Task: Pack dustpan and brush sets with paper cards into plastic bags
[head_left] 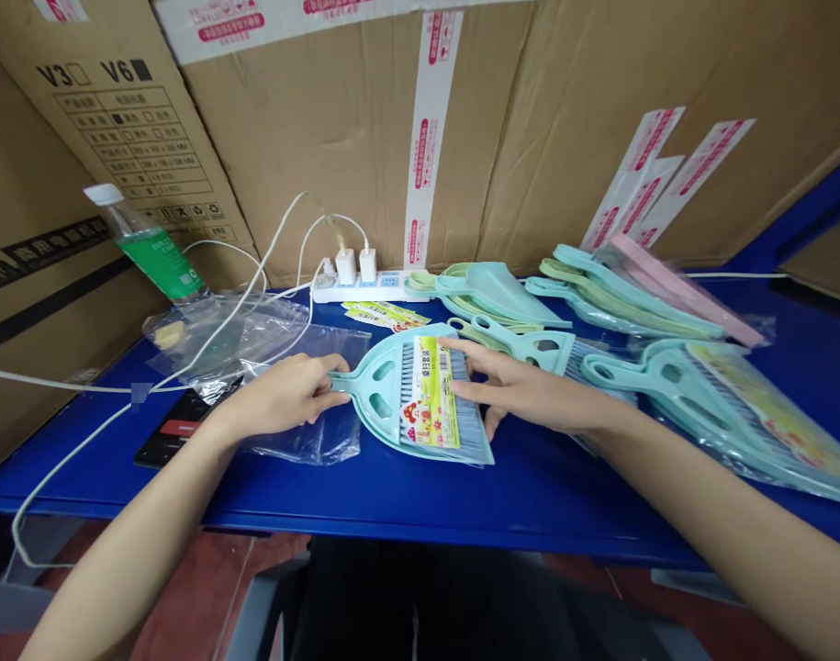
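A light teal dustpan [376,378] lies on the blue table with a brush [469,415] nested in it and a yellow-green label card [430,395] across the bristles. My left hand [296,393] is closed round the handle end at the left. My right hand [506,384] reaches over the right side, its fingers apart, fingertips resting on the label and the bristle edge. Clear plastic bags [309,436] lie beneath and behind my left hand.
Dustpans [495,289] and loose brushes [522,341] lie behind my right hand. Bagged sets [729,404] are at the right. Label cards [385,315], a power strip [385,286], white cables, a green-labelled bottle [159,257] and a black phone [178,427] surround the left side. Cardboard boxes [364,138] stand behind.
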`<state>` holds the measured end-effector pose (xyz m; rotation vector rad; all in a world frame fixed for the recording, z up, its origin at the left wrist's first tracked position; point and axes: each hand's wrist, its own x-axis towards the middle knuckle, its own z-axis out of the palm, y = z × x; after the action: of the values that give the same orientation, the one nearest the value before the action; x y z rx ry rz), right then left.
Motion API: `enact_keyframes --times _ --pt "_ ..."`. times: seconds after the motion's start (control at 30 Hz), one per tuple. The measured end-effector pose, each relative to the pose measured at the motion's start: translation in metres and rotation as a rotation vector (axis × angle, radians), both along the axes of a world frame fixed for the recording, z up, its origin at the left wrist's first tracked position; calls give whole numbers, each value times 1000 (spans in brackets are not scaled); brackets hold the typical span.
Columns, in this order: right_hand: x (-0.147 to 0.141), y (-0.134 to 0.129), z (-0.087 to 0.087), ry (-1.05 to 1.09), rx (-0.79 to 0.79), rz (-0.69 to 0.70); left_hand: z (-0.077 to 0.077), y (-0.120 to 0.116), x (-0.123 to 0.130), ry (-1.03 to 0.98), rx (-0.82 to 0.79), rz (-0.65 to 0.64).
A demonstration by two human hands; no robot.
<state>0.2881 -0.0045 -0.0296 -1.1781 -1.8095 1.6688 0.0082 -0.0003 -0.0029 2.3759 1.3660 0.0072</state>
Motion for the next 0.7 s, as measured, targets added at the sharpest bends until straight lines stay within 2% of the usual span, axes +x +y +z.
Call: enact_keyframes --times 0.1,0.23,0.43,0.7 --pt "-4 3 -7 142 -84 -38 0 0 -1 5 1 7" --pt "-9 5 -11 174 -158 -116 0 1 -2 9 7 10" --pt "-14 5 -15 116 -117 -182 0 1 -2 -10 45 -7" --pt "-14 6 -18 203 -128 -190 0 0 -2 -92 -10 -41"
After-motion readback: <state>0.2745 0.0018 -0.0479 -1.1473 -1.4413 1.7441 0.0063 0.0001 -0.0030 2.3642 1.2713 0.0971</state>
